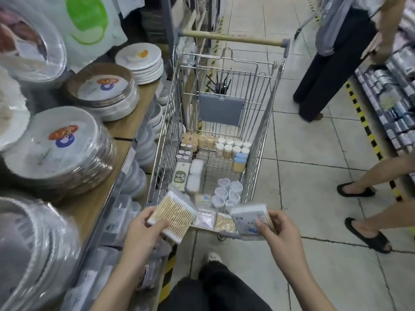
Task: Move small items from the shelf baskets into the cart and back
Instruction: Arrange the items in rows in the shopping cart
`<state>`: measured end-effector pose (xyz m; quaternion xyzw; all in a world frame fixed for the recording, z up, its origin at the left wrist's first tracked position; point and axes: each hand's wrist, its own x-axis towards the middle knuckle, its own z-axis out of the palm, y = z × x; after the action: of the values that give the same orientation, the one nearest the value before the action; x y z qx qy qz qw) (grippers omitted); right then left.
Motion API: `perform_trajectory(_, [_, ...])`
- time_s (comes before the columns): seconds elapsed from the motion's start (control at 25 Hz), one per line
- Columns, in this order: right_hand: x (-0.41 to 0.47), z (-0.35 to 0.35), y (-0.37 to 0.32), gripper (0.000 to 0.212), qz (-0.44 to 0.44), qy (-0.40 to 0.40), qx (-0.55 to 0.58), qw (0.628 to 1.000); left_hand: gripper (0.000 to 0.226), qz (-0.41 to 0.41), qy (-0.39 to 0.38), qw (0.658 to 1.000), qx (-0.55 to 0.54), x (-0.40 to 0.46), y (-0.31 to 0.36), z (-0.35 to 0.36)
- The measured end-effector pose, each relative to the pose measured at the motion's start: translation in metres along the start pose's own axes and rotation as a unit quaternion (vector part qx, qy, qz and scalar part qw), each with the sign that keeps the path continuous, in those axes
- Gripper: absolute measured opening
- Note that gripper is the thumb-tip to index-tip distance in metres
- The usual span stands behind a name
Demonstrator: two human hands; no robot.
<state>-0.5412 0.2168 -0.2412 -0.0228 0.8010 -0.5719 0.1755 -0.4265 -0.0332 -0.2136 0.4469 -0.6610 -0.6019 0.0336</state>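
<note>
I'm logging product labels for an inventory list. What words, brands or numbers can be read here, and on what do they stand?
No text reads clearly.
Green and white box in the wire cart: white characters, too blurred.
White-and-blue cotton swab pack in the right hand: print too small.
Wrapped paper plate stack: red and blue logo, illegible.
Clear pack of wooden swabs in the left hand: none visible.

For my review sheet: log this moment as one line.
left hand: holds cotton swab pack | right hand: holds blue-labelled pack | both over cart near end | cart: jars, cups, packs
</note>
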Motion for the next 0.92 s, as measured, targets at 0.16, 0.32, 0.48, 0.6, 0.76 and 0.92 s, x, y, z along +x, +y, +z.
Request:
perform_trajectory(0.16, [0.058, 0.03, 0.014, 0.011, 0.048, -0.038, -0.05, 0.997, 0.028, -0.012, -0.02, 0.999, 0.029, 0.059, -0.002, 0.038])
perform_trajectory(0.32, [0.101, 0.069, 0.045, 0.009, 0.129, -0.058, -0.084, 0.986, 0.018, -0.029, -0.036, 0.994, 0.095, 0.117, -0.023, 0.077])
perform_trajectory(0.48, [0.132, 0.099, 0.078, 0.009, 0.247, -0.046, -0.11, 0.962, 0.014, -0.087, -0.061, 0.978, 0.178, 0.168, -0.058, 0.1])
perform_trajectory(0.6, [0.15, 0.111, 0.101, 0.011, 0.315, -0.03, -0.121, 0.941, 0.007, -0.115, -0.084, 0.966, 0.214, 0.195, -0.079, 0.117])
perform_trajectory(0.76, [0.166, 0.129, 0.14, 0.028, 0.408, 0.006, -0.112, 0.906, 0.009, -0.177, -0.126, 0.938, 0.272, 0.224, -0.115, 0.14])
perform_trajectory(0.92, [0.176, 0.149, 0.186, 0.037, 0.478, 0.031, -0.105, 0.872, 0.005, -0.2, -0.156, 0.913, 0.32, 0.245, -0.142, 0.159])
